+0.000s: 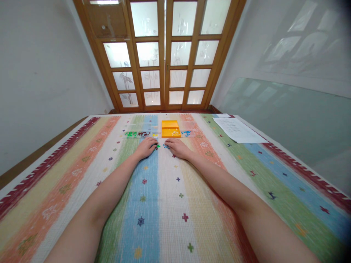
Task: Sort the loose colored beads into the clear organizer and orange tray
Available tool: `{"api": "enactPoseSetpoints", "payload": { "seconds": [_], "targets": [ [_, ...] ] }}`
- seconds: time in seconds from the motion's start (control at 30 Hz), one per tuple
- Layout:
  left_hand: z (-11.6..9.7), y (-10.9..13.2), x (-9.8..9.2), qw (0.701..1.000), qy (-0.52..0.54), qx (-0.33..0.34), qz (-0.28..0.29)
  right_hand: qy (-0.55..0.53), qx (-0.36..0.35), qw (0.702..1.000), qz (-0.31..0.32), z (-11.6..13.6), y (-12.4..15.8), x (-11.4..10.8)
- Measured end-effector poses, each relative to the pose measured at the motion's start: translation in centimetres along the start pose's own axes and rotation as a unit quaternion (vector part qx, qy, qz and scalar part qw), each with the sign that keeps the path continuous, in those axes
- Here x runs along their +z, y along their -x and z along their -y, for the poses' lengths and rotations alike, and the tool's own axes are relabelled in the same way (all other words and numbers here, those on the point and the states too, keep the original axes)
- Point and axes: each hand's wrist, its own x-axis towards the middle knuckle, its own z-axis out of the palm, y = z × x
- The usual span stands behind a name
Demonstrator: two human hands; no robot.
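Observation:
My left hand point(146, 148) rests on the striped tablecloth with its fingers curled together. Tiny green and dark pieces point(157, 147) lie at its fingertips. Facing it from the other side, my right hand point(177, 148) has its fingers bent and drawn together, touching or just over small blue pieces point(165, 146). What either hand pinches is too small to make out. Just beyond the hands stands an open orange box point(163, 133) with small white pieces inside. Left of it, clear boxes hold green pieces point(131, 134), dark red pieces point(144, 134) and yellow pieces point(155, 135).
Blue pieces point(186, 133) sit in a clear box right of the orange one. Printed paper sheets point(238, 129) lie at the far right of the tablecloth point(170, 219). A glass-paned wooden door point(166, 54) is behind the table, with walls at both sides.

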Motion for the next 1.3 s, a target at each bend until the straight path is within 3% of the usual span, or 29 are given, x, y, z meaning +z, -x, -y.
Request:
{"api": "enactPoseSetpoints", "payload": {
  "seconds": [0.33, 0.57, 0.73, 0.9, 1.3],
  "targets": [
    [-0.5, 0.0, -0.4, 1.0, 0.019, 0.007, 0.001, 0.024, 0.038, 0.999, -0.031, -1.4, 0.3, -1.1],
    [-0.5, -0.1, -0.4, 1.0, 0.011, 0.016, 0.002, 0.005, 0.165, 0.978, -0.128, -6.4, 1.5, -1.9],
    [-0.5, -0.2, -0.5, 1.0, 0.01, 0.015, 0.001, -0.003, 0.233, 0.957, -0.171, -8.1, 2.0, -1.5],
    [-1.0, -0.2, -0.9, 1.0, 0.009, 0.011, -0.012, 0.054, 0.293, 0.942, -0.157, -8.4, 2.4, -1.3],
    [-3.1, -0.3, -1.8, 0.998, -0.033, 0.035, 0.034, 0.072, 0.276, 0.945, -0.158, -6.9, 2.0, -1.2]
  ]
}}
